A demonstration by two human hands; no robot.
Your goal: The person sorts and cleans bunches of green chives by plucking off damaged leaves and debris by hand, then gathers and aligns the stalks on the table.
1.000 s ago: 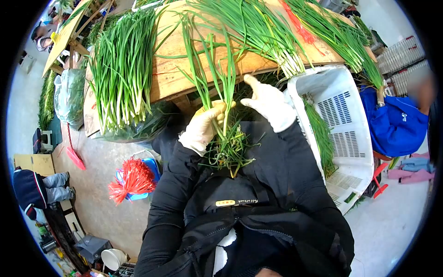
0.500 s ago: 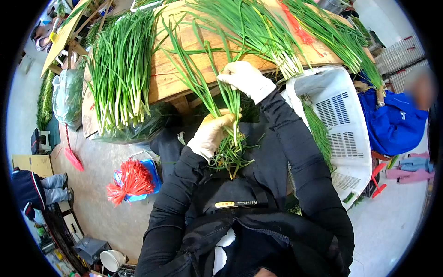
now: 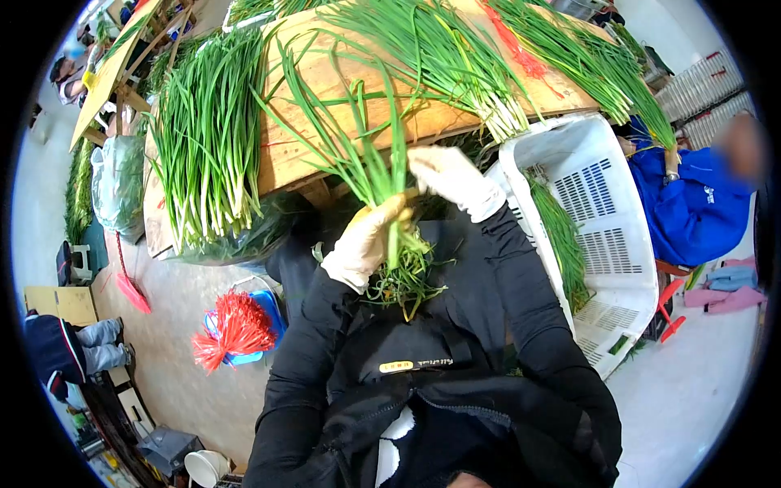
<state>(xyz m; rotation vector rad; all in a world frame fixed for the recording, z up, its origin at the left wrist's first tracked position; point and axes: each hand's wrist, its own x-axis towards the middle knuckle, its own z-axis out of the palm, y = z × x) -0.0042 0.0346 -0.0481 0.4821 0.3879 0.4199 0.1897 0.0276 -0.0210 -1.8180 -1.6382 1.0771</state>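
Note:
My left hand [image 3: 368,237], in a pale glove, is wrapped round the lower part of a small bunch of green stalks [image 3: 362,167], whose leaves fan out toward the table. Beside the bunch, on its right, is my gloved right hand [image 3: 454,179]; its fingers are smeared by motion, so what they hold does not show. Loose green scraps [image 3: 404,281] lie on my lap below the stalk ends. A large pile of stalks [image 3: 210,138] rests at the left on the wooden table [image 3: 297,130], and another pile [image 3: 455,65] lies beyond my right hand.
A white basket [image 3: 602,163] with greens inside stands at my right. Past it sits a person in blue [image 3: 691,211]. Red strings [image 3: 236,329] rest on a blue container on the floor at left. A filled plastic bag [image 3: 120,183] is left of the table.
My right hand first reached in to the stalks, then moved slightly down and right. The bunch in my left hand looks fuller and its leaves have shifted.

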